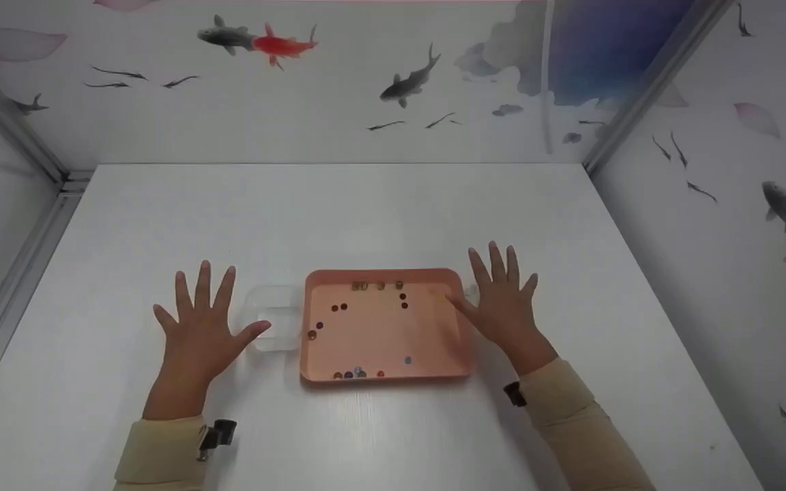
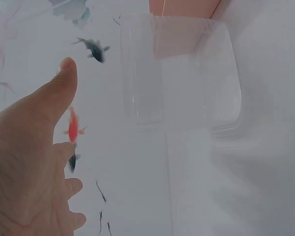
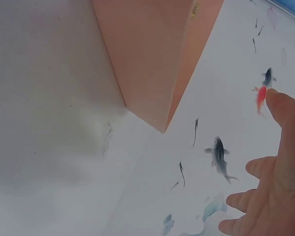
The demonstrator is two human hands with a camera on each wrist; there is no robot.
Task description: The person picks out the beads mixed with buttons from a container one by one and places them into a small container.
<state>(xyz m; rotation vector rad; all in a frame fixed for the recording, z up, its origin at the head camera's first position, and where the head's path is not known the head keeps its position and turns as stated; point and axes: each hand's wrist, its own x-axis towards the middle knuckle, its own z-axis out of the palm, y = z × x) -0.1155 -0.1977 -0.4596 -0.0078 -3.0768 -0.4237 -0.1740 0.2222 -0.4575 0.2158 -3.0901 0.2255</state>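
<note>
A pink-orange rectangular tray [image 1: 366, 341] lies on the white table between the two hands. Several small round beads or marbles [image 1: 404, 301] in gold, dark red, blue and clear tones are scattered in it, mostly along its edges. Against the tray's left side stands a clear plastic container [image 1: 277, 327], also seen in the left wrist view. My left hand [image 1: 202, 337] is spread with straight fingers, its thumb over the container's left edge. My right hand [image 1: 505, 310] is spread too, its thumb above the tray's right rim. Neither hand holds anything.
The white table [image 1: 338, 218] meets a back wall [image 1: 338, 136] and a right wall [image 1: 707, 204] printed with fish and petals. Metal frame posts [image 1: 18, 102] mark the corners. A small translucent thing [image 1: 471, 292] shows beside the right hand. Black wrist mounts [image 1: 219, 434] sit at both sleeves.
</note>
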